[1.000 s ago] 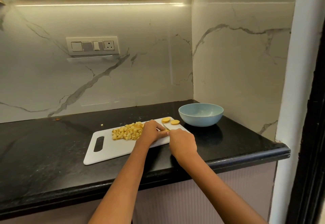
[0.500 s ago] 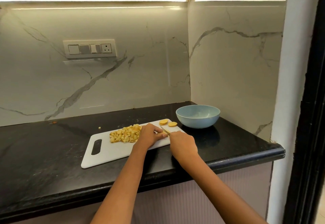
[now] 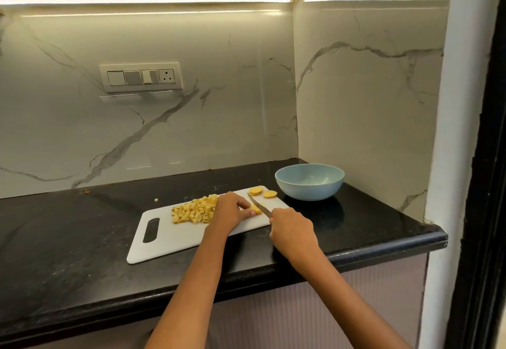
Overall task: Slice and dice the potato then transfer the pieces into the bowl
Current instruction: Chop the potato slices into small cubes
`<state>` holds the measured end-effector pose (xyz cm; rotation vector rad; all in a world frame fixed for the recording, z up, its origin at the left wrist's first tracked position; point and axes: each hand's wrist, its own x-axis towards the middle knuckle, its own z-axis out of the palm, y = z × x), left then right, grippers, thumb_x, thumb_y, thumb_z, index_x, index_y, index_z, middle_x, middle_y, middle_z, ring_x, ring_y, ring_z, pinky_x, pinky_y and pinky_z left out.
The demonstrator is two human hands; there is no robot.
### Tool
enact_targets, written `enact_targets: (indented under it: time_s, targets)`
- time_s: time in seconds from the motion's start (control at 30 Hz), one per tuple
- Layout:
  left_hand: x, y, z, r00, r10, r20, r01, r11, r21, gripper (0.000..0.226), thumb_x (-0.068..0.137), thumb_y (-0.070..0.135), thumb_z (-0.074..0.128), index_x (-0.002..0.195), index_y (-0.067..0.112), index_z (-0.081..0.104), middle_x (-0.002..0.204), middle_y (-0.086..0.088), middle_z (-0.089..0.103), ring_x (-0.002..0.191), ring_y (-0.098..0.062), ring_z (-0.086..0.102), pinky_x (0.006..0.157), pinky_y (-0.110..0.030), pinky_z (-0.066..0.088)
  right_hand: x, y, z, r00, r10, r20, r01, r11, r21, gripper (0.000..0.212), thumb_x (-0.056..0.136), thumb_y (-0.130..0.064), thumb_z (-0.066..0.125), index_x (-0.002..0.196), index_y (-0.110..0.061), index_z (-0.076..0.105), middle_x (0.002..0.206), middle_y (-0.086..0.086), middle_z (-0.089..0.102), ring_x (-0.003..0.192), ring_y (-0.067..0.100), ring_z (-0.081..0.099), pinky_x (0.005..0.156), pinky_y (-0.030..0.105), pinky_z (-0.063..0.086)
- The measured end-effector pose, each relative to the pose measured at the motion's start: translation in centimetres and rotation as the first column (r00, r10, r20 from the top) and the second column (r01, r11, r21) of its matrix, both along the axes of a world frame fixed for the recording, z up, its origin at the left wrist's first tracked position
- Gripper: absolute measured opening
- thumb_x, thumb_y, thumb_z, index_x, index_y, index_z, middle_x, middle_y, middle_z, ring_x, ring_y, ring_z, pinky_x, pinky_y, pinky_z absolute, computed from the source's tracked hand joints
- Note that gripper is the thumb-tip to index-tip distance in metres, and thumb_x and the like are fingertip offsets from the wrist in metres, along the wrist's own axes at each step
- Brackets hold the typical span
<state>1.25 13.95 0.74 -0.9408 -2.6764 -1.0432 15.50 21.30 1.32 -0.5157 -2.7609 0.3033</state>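
Observation:
A white cutting board lies on the black counter. On it sits a heap of diced potato. Two round potato slices lie at the board's far right corner. My left hand holds down a potato piece with curled fingers. My right hand grips a knife whose blade rests on that piece, right beside my left fingertips. The light blue bowl stands just right of the board and holds nothing that I can see.
A stray potato bit lies on the counter behind the board. Marble walls close the back and the right side. A switch panel is on the back wall. The counter's front edge runs just below my wrists.
The knife blade has shifted slightly along the potato piece under my left fingers. The view has drifted a little; both hands stay in the same place on the board.

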Motion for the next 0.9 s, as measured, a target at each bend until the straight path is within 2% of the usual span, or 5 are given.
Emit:
enact_targets:
  time_s: [0.1,0.33,0.57,0.77,0.9]
  targets:
    - [-0.2,0.1,-0.1,1.000,-0.007,-0.004,0.007,1.000,0.001,0.028,0.082,0.020,0.070,0.107,0.008,0.070,0.107,-0.007,0.069,0.085,-0.010,0.052,0.075,-0.021,0.040,0.0,-0.1,0.1,1.000,0.005,0.016,-0.006,1.000,0.026,0.026,0.097,-0.020,0.048,0.122,-0.012,0.051,0.112,0.007,0.059,0.097,0.018,0.059,0.077,0.026,0.044]
    - [-0.5,-0.2,0.0,0.998,-0.043,-0.041,0.042,0.999,-0.024,0.023,0.080,0.020,0.072,0.100,0.009,0.073,0.099,-0.006,0.071,0.080,-0.007,0.053,0.070,-0.020,0.037,-1.8,-0.5,0.9,0.998,0.001,0.059,-0.004,0.999,0.052,0.029,0.097,-0.013,0.049,0.125,-0.010,0.051,0.117,0.009,0.058,0.106,0.021,0.057,0.077,0.026,0.041]
    - [-0.1,0.0,0.3,0.997,-0.049,-0.067,0.046,0.997,-0.055,0.020,0.082,0.016,0.070,0.099,0.007,0.073,0.101,-0.007,0.071,0.093,-0.015,0.060,0.076,-0.020,0.041,-1.5,-0.4,1.0,0.988,0.052,0.144,-0.071,0.989,0.130,0.031,0.096,-0.010,0.047,0.127,-0.007,0.050,0.122,0.012,0.055,0.109,0.024,0.057,0.084,0.029,0.045]
    - [-0.4,-0.3,0.1,0.997,-0.053,-0.064,0.051,0.998,-0.035,0.016,0.080,0.016,0.072,0.095,0.009,0.075,0.099,-0.005,0.072,0.091,-0.014,0.063,0.078,-0.021,0.044,-1.5,-1.1,1.2,0.988,0.084,0.132,-0.111,0.971,0.211,0.029,0.096,-0.005,0.045,0.124,-0.005,0.053,0.121,0.013,0.057,0.107,0.025,0.058,0.085,0.030,0.046]
    - [-0.2,-0.2,0.0,0.997,-0.048,-0.062,0.046,0.998,-0.037,0.017,0.081,0.016,0.071,0.096,0.010,0.074,0.099,-0.004,0.072,0.093,-0.013,0.062,0.080,-0.021,0.044,-0.9,-0.5,1.4,0.975,0.123,0.186,-0.162,0.964,0.210,0.029,0.096,-0.006,0.045,0.124,-0.005,0.051,0.122,0.014,0.056,0.109,0.027,0.057,0.088,0.032,0.045]
